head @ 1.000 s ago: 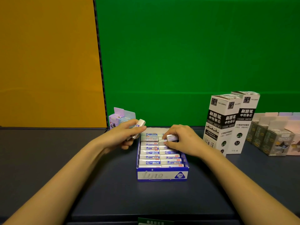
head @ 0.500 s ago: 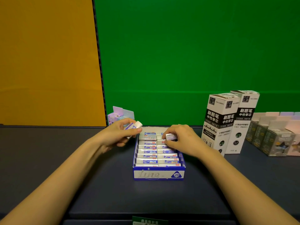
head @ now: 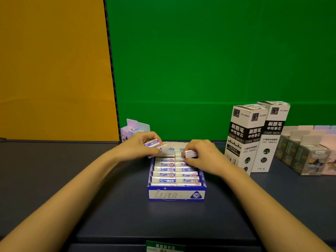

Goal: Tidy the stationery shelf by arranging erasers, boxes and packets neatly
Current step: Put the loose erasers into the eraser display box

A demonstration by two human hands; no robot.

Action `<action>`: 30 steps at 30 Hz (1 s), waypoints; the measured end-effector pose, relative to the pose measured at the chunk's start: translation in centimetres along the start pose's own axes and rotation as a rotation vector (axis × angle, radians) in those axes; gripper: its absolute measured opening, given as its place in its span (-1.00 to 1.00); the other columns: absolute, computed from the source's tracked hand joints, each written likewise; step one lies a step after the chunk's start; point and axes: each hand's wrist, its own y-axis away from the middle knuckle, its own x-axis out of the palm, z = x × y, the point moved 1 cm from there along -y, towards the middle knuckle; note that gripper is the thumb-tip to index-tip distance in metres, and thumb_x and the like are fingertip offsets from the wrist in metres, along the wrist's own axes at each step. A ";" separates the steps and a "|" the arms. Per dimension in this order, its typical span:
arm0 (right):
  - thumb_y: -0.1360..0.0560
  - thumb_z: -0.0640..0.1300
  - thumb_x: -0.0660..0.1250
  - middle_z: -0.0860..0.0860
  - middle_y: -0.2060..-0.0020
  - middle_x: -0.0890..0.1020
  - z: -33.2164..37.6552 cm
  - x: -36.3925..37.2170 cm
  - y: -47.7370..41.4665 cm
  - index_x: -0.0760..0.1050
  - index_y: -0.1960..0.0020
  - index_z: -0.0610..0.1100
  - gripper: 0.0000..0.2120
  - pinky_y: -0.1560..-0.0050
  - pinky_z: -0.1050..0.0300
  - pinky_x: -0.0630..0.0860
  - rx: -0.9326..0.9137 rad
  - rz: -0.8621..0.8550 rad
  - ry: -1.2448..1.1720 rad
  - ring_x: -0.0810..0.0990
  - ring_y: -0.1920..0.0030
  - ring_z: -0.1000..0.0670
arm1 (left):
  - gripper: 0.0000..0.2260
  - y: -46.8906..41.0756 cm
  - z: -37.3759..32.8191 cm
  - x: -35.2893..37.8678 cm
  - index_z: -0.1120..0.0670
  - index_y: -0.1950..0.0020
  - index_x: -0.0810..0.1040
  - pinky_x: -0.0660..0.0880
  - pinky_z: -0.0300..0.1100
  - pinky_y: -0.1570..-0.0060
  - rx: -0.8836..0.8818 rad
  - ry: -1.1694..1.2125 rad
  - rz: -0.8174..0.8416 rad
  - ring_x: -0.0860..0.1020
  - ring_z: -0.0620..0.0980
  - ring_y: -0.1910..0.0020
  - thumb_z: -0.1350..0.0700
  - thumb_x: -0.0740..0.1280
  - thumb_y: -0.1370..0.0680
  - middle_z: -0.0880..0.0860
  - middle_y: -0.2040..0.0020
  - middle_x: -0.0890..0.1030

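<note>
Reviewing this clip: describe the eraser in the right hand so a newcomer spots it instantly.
Start at the blue open tray in the shelf's middle, packed with two columns of wrapped erasers. At its far right end, the right hand pinches one eraser. Unlike the packed rows, it is held above them.

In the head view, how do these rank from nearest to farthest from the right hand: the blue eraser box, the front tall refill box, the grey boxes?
1. Blue eraser box: right under the right hand, which pinches an eraser over its back rows.
2. Front tall refill box: standing just to the hand's right.
3. Grey boxes: far right, beyond the refill box.
</note>
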 end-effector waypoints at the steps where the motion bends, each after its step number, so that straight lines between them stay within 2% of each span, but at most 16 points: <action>1: -0.42 -0.07 0.36 -0.02 -0.01 0.62 0.0 0.0 0.0 0.60 0.00 -0.07 -0.82 -0.07 0.02 0.48 0.004 0.001 -0.004 0.55 -0.04 -0.04 | -0.86 -0.2 -0.1 0.0 -0.02 0.14 0.53 0.46 -0.35 0.25 0.019 -0.031 0.006 0.56 -0.08 0.15 0.12 0.45 -0.40 0.05 0.05 0.62; 8: -0.43 -0.07 0.35 -0.02 -0.01 0.62 0.1 -0.1 0.2 0.60 -0.02 -0.06 -0.81 -0.07 0.00 0.49 0.007 -0.005 -0.001 0.55 -0.04 -0.03 | -0.82 -1.2 -0.6 1.0 0.06 0.11 0.57 0.51 -0.13 0.10 0.142 -0.358 0.041 0.61 0.00 0.13 0.09 0.49 -0.36 0.04 0.09 0.66; 11: -0.43 -0.07 0.35 -0.02 -0.01 0.62 0.1 -0.1 0.2 0.60 -0.02 -0.06 -0.81 -0.06 -0.01 0.49 0.011 -0.006 -0.009 0.55 -0.04 -0.03 | -0.79 -1.4 -0.5 1.6 0.07 0.07 0.59 0.48 -0.13 0.10 0.179 -0.538 -0.026 0.57 -0.01 0.14 0.04 0.48 -0.37 0.03 0.11 0.64; 16: -0.42 -0.08 0.35 -0.02 -0.01 0.62 0.1 0.0 0.2 0.60 -0.01 -0.06 -0.82 -0.07 -0.03 0.50 0.010 -0.015 -0.016 0.55 -0.04 -0.04 | -0.74 -1.6 0.1 2.4 0.05 -0.06 0.57 0.39 -0.19 0.08 0.223 -0.685 -0.089 0.47 -0.05 0.07 0.00 0.42 -0.42 0.05 -0.05 0.60; 18: -0.43 -0.08 0.35 -0.02 0.00 0.62 0.0 0.0 0.2 0.59 0.00 -0.06 -0.83 -0.06 -0.03 0.50 0.009 -0.014 -0.018 0.55 -0.03 -0.04 | -0.71 -1.6 0.4 2.4 0.04 -0.08 0.55 0.36 -0.21 0.08 0.241 -0.693 -0.101 0.43 -0.08 0.08 -0.02 0.42 -0.41 0.05 -0.06 0.58; 21: -0.43 -0.07 0.35 -0.01 0.00 0.62 -0.1 0.0 0.1 0.59 0.01 -0.05 -0.83 -0.05 -0.04 0.50 0.009 -0.019 -0.017 0.55 -0.04 -0.04 | -0.70 -1.5 0.7 2.3 0.03 -0.06 0.57 0.45 -0.15 0.03 0.261 -0.626 -0.085 0.49 -0.05 0.05 -0.04 0.45 -0.38 0.04 -0.05 0.59; 30: -0.43 -0.07 0.35 -0.01 -0.01 0.62 -0.1 0.1 0.1 0.60 0.01 -0.05 -0.84 -0.06 -0.06 0.51 0.015 -0.021 -0.034 0.56 -0.04 -0.04 | -0.82 -1.2 0.6 1.6 0.06 0.02 0.60 0.50 -0.17 0.04 0.256 -0.517 -0.050 0.57 -0.07 0.08 0.08 0.44 -0.40 0.03 0.00 0.66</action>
